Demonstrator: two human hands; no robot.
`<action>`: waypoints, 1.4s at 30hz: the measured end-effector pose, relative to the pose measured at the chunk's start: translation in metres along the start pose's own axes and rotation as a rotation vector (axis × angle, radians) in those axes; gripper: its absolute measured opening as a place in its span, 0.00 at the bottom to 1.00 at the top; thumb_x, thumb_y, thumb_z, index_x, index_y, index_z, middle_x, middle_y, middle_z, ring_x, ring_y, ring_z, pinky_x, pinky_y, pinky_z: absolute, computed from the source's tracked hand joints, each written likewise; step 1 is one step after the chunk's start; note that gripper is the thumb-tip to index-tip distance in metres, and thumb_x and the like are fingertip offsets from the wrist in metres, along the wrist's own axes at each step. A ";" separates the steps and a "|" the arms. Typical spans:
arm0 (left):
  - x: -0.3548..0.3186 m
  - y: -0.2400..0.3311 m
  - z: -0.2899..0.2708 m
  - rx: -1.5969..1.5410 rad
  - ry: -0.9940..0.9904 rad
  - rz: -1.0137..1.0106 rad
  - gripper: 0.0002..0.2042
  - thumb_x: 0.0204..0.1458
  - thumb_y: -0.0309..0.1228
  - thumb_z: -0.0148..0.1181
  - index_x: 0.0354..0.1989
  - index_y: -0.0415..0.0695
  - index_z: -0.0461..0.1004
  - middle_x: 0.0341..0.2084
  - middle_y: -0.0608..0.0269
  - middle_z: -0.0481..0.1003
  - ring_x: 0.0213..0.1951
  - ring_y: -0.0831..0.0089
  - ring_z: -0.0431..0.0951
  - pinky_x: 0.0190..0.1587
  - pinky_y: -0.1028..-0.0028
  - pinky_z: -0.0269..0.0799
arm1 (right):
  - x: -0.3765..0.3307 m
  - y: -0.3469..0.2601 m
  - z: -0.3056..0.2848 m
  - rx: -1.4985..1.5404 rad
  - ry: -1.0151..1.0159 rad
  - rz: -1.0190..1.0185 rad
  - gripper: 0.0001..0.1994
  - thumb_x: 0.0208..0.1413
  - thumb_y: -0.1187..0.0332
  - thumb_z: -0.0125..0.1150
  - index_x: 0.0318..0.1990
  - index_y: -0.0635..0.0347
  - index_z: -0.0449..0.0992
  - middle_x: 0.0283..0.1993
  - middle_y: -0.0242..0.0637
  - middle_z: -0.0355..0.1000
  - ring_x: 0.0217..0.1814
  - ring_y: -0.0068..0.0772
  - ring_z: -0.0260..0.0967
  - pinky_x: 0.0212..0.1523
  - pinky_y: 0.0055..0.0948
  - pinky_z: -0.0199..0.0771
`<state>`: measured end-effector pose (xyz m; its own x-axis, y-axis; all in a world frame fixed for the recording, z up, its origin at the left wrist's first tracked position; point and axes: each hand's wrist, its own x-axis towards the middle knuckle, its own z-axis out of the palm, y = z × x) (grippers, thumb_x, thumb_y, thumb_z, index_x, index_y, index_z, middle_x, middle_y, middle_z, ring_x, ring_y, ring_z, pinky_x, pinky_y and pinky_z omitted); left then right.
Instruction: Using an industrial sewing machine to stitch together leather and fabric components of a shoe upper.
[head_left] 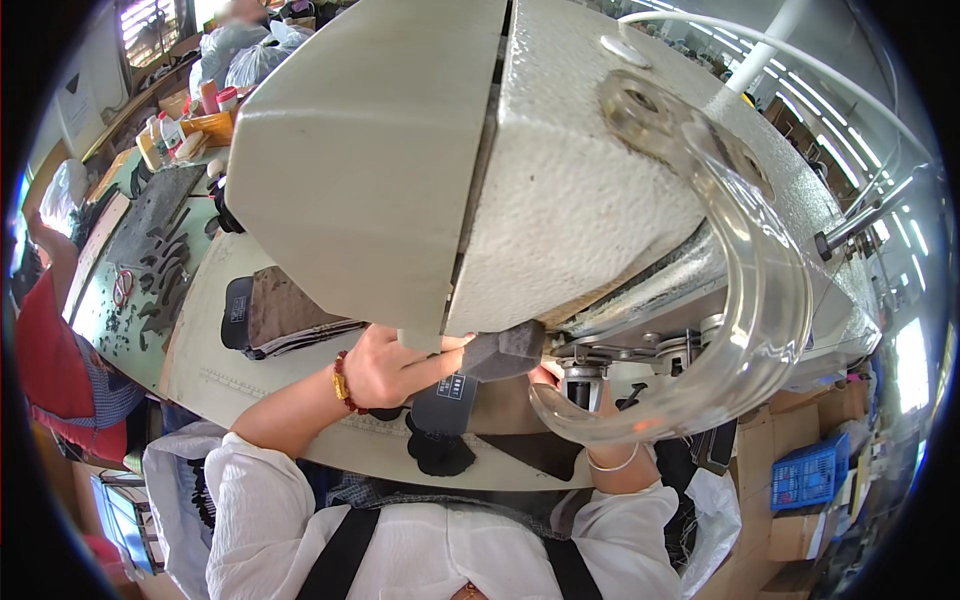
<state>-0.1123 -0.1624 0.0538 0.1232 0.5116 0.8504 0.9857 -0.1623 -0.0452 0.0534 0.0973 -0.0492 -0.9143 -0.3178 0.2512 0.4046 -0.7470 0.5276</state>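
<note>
A large off-white sewing machine (590, 190) fills the upper middle, with a curved clear plastic guard (770, 300) in front of its needle area. My left hand (385, 368) is closed, with its fingers on a dark grey fabric piece (505, 350) under the machine head. Behind the presser parts, my right hand (543, 377) shows only fingertips beside that piece; the guard and machine hide the rest. Below the grey piece lies a dark flat piece with a printed label (445, 403), near a black fabric piece (440, 453) and a dark brown piece (540, 453).
A stack of brown and black fabric pieces (290, 312) lies left of my left hand. Scissors (122, 288) and dark cut strips (165, 265) are on the table farther left, beside a person in red (60, 360). A blue basket (808, 472) stands at lower right.
</note>
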 end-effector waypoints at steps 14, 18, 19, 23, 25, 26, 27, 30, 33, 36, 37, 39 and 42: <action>-0.012 -0.003 0.013 -0.006 0.065 -0.161 0.20 0.37 0.21 0.76 0.44 0.43 0.87 0.50 0.46 0.80 0.51 0.46 0.79 0.54 0.51 0.75 | 0.025 0.060 0.070 2.775 0.239 0.594 0.33 0.67 0.49 0.63 0.71 0.62 0.67 0.71 0.53 0.67 0.71 0.45 0.69 0.72 0.39 0.69; -0.015 -0.001 0.006 0.064 -0.025 -0.131 0.21 0.37 0.21 0.76 0.46 0.44 0.87 0.49 0.49 0.81 0.52 0.47 0.80 0.56 0.52 0.75 | 0.044 0.097 0.067 2.681 0.402 0.554 0.35 0.67 0.47 0.62 0.73 0.60 0.66 0.71 0.52 0.67 0.71 0.47 0.70 0.71 0.41 0.71; -0.015 -0.001 0.004 0.081 -0.046 -0.113 0.21 0.38 0.21 0.76 0.46 0.44 0.87 0.48 0.49 0.81 0.52 0.47 0.80 0.56 0.52 0.75 | 0.041 0.111 0.069 2.594 0.336 0.435 0.32 0.64 0.51 0.65 0.69 0.61 0.69 0.68 0.50 0.69 0.69 0.45 0.71 0.69 0.43 0.72; -0.005 0.004 0.003 -0.123 0.058 -0.235 0.19 0.41 0.22 0.74 0.47 0.43 0.87 0.42 0.54 0.83 0.44 0.54 0.84 0.48 0.60 0.79 | 0.044 0.140 0.082 2.117 0.399 0.247 0.25 0.56 0.63 0.66 0.60 0.67 0.75 0.59 0.43 0.73 0.63 0.38 0.73 0.65 0.42 0.74; 0.002 0.006 0.002 -0.230 0.109 -0.305 0.18 0.43 0.23 0.73 0.46 0.43 0.87 0.39 0.57 0.84 0.40 0.58 0.85 0.43 0.65 0.80 | 0.045 0.145 0.091 1.791 0.477 0.151 0.21 0.51 0.66 0.62 0.53 0.67 0.78 0.55 0.39 0.73 0.60 0.32 0.74 0.62 0.34 0.78; 0.004 0.009 -0.002 -0.249 0.073 -0.342 0.17 0.44 0.23 0.73 0.46 0.43 0.87 0.39 0.57 0.84 0.39 0.60 0.86 0.42 0.66 0.80 | 0.046 0.146 0.095 1.753 0.512 0.193 0.20 0.49 0.68 0.61 0.50 0.67 0.80 0.52 0.37 0.73 0.58 0.29 0.74 0.60 0.30 0.80; 0.005 0.015 -0.009 -0.267 0.037 -0.380 0.16 0.44 0.24 0.73 0.45 0.42 0.87 0.39 0.57 0.85 0.38 0.61 0.86 0.40 0.67 0.80 | 0.045 0.148 0.098 1.847 0.492 0.257 0.19 0.47 0.69 0.61 0.48 0.65 0.80 0.51 0.36 0.73 0.57 0.27 0.74 0.59 0.30 0.81; 0.012 0.016 -0.017 -0.213 0.007 -0.270 0.14 0.46 0.26 0.73 0.43 0.42 0.86 0.40 0.56 0.85 0.39 0.62 0.87 0.39 0.68 0.80 | 0.045 0.147 0.099 1.997 0.511 0.306 0.14 0.47 0.71 0.61 0.43 0.62 0.80 0.48 0.32 0.73 0.52 0.24 0.76 0.55 0.32 0.85; 0.015 0.018 -0.022 -0.151 -0.042 -0.178 0.12 0.46 0.27 0.72 0.42 0.42 0.86 0.41 0.54 0.85 0.42 0.61 0.87 0.40 0.68 0.80 | 0.044 0.146 0.094 2.176 0.515 0.350 0.10 0.50 0.73 0.61 0.41 0.59 0.79 0.47 0.30 0.73 0.48 0.22 0.77 0.51 0.35 0.86; 0.015 0.018 -0.022 -0.130 -0.042 -0.138 0.12 0.45 0.27 0.72 0.40 0.42 0.85 0.41 0.54 0.85 0.44 0.60 0.87 0.42 0.67 0.81 | 0.043 0.144 0.091 2.340 0.475 0.394 0.09 0.53 0.73 0.60 0.41 0.58 0.80 0.47 0.28 0.74 0.42 0.20 0.76 0.45 0.33 0.85; 0.014 0.017 -0.021 -0.127 -0.029 -0.123 0.12 0.45 0.27 0.72 0.40 0.42 0.85 0.41 0.54 0.85 0.45 0.59 0.87 0.42 0.67 0.82 | 0.042 0.143 0.091 2.390 0.459 0.406 0.08 0.54 0.74 0.59 0.41 0.58 0.80 0.48 0.28 0.75 0.40 0.19 0.76 0.43 0.32 0.85; 0.012 0.013 -0.020 -0.076 -0.094 -0.060 0.12 0.44 0.27 0.71 0.39 0.42 0.85 0.41 0.54 0.85 0.45 0.59 0.87 0.43 0.65 0.82 | 0.041 0.142 0.092 2.316 0.475 0.377 0.09 0.53 0.73 0.60 0.42 0.58 0.80 0.46 0.28 0.75 0.35 0.16 0.73 0.40 0.29 0.83; 0.009 0.009 -0.015 -0.036 -0.087 0.015 0.11 0.43 0.27 0.69 0.37 0.41 0.85 0.40 0.54 0.85 0.45 0.59 0.87 0.44 0.65 0.84 | 0.039 0.139 0.096 2.186 0.516 0.324 0.12 0.50 0.72 0.61 0.43 0.58 0.80 0.43 0.27 0.75 0.30 0.13 0.67 0.37 0.26 0.81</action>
<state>-0.1039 -0.1717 0.0688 0.1491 0.5797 0.8011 0.9792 -0.1996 -0.0378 0.0759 0.0371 0.1120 -0.6153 -0.6002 0.5111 -0.4387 0.7994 0.4106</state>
